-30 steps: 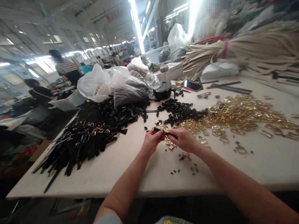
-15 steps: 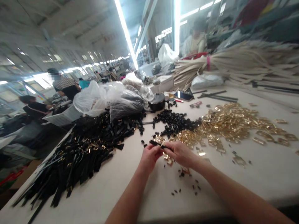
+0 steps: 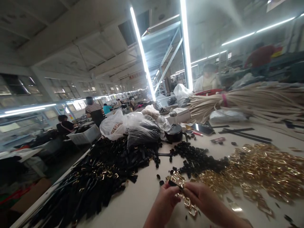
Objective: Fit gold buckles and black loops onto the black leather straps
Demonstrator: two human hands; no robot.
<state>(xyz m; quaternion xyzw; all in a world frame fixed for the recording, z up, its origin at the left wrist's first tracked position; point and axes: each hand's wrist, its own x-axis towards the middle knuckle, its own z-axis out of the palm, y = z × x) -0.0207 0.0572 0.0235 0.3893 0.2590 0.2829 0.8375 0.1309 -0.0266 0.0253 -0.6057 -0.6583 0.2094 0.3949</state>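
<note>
My left hand point(image 3: 166, 199) is closed, thumb and fingers pinching a short black strap point(image 3: 174, 183) above the table. Opposite it, my right hand point(image 3: 201, 198) is closed at the strap's other end, its fingertips meeting the left ones. Most of the strap is hidden by my fingers. Beneath and between the hands lie loose gold buckles point(image 3: 190, 206). A larger heap of gold buckles point(image 3: 266, 171) spreads to the right. Small black pieces point(image 3: 196, 155), perhaps strap loops, are piled just beyond my hands.
Black straps point(image 3: 95, 180), some with gold buckles, cover the table's left side. Behind them sit plastic bags point(image 3: 142, 126) and a dark lidded pot point(image 3: 174, 133). A phone point(image 3: 201, 129) and a beige strap bundle point(image 3: 261, 98) lie farther right. Co-workers point(image 3: 93, 109) are in the background.
The camera view has tilted upward, so my hands and the table appear lower and farther right. Both hands still grip the strap close together.
</note>
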